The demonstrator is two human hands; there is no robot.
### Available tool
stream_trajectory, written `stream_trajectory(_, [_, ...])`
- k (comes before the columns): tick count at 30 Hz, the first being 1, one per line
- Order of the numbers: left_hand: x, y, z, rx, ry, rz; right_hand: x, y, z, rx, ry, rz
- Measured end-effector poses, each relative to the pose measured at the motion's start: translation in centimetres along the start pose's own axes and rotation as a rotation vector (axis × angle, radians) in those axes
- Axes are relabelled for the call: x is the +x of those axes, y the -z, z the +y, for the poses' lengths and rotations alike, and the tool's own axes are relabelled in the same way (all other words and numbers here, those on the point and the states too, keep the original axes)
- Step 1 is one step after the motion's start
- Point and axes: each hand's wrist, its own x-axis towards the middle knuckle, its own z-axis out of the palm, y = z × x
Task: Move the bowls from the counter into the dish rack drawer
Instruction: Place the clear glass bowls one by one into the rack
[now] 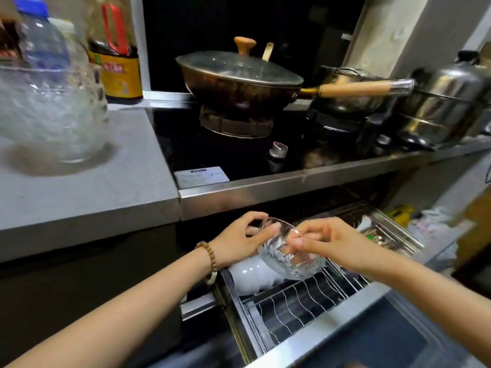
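Observation:
Both my hands hold one clear textured glass bowl (295,261) tilted over the pulled-out dish rack drawer (297,301). My left hand (244,235) grips its far left rim, thumb across the bowl's opening. My right hand (326,240) pinches the right rim with curled fingers. White bowls (249,274) lie stacked at the drawer's left end, just under the glass bowl. On the grey counter (79,192) at the left stands a stack of large clear glass bowls (50,110).
A lidded wok (239,75) with a long wooden handle sits on the black stove, steel pots (446,102) to its right. Bottles (117,49) stand behind the counter. The stove's steel front edge (292,187) overhangs the drawer. Cutlery lies in the drawer's right part (382,235).

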Motion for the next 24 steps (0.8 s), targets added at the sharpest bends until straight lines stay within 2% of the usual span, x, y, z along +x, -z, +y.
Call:
stream_trajectory(5, [0.8,-2.2,-6.0,-0.001,0.132,-0.028,1.7,-1.2,5.1,0.193,-0.247,0.005])
stream_trajectory(9, [0.2,-3.1,-9.9,0.059,0.106,-0.005,3.2,-2.5,8.3,0.357,-0.438,-0.009])
stream_trajectory(11, [-0.4,-3.2,-11.5,0.177,0.101,-0.007,4.0,-3.1,9.5,0.395,-0.52,-0.033])
stream_trajectory(16, [-1.5,-2.9,-15.1,0.675,0.073,-0.01,5.9,-4.4,12.4,0.397,-0.714,-0.095])
stream_trajectory(24, [-2.6,-3.4,-18.0,0.88,0.094,-0.049,7.8,-5.9,14.9,0.423,-0.862,-0.244])
